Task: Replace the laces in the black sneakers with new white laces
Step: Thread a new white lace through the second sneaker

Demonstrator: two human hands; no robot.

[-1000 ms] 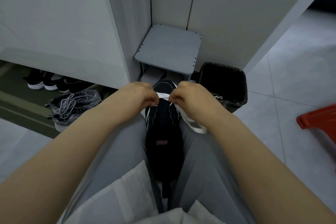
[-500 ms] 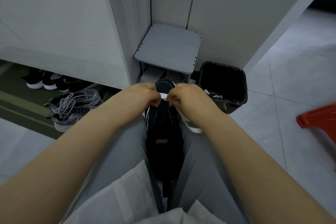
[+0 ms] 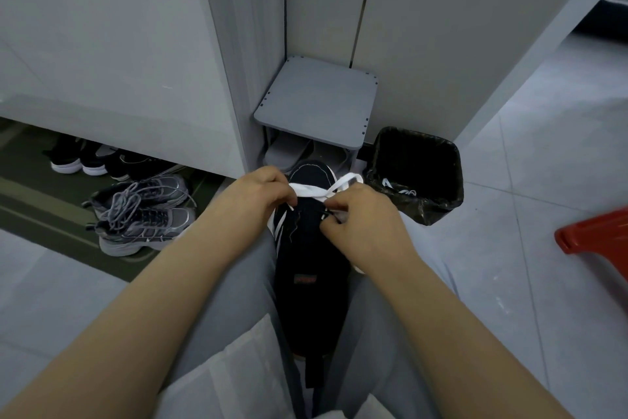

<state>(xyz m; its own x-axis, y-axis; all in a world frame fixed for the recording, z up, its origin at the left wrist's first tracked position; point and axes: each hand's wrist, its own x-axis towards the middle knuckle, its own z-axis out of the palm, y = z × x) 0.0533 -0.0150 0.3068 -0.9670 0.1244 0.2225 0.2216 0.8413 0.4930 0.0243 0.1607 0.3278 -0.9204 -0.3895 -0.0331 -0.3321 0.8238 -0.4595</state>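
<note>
1. The black sneaker [image 3: 307, 248] is clamped between the legs of the grey trousers [image 3: 244, 299], toe pointing away. Nothing else steadies it, so a hard tug could twist it or drop it to the floor [image 3: 543, 180].
2. The white lace [image 3: 314, 190] is laid across the toe-end eyelets. One side is pinched by the curled fingers [image 3: 285, 196] of the left hand [image 3: 263, 192]. The other side is pinched by the curled fingers [image 3: 334, 206] of the right hand [image 3: 362, 221] at the right eyelet row. The lace tip there is hidden by the fingers.
3. If one side is pulled harder than the other, the lace could be drawn through and the two ends left unequal. That would probably go unnoticed until the top eyelets are reached.
4. The lace is flat and looks folded over near the right hand. A twist could be locked in once the crossing is tightened.
5. The eyelets are dark on a dark upper and are hard to make out. A hole could be skipped, or the lace fed from the wrong face.
6. A slack loop of lace hangs just beside the rim of the black-lined bin [image 3: 455, 180]. If the pinch is loosened, the loop could fall inside and be soiled.
</note>
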